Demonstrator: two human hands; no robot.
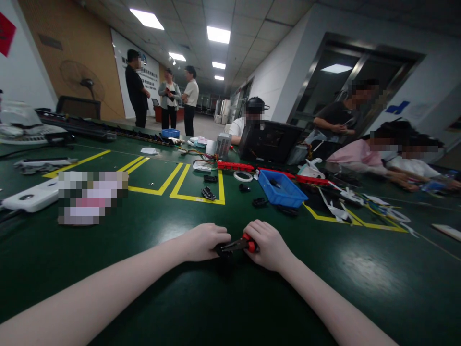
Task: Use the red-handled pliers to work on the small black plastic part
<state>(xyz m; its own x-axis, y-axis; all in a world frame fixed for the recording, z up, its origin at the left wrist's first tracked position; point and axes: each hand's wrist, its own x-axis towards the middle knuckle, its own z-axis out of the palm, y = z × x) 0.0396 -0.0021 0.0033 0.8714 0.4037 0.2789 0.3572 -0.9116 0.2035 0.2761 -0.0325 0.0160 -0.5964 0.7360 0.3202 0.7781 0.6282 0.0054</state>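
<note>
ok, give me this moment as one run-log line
left hand: holds small black part | right hand: grips red-handled pliers | pliers: tips at black part | beyond hands: blue tray on green table

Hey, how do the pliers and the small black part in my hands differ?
The pliers show red on their handles, while the black part looks dark all over. The pliers are in your right hand; the black part is in your left hand. The pliers' tapered nose is visible, whereas much of the black part is hidden. Both are above the green table.
</note>
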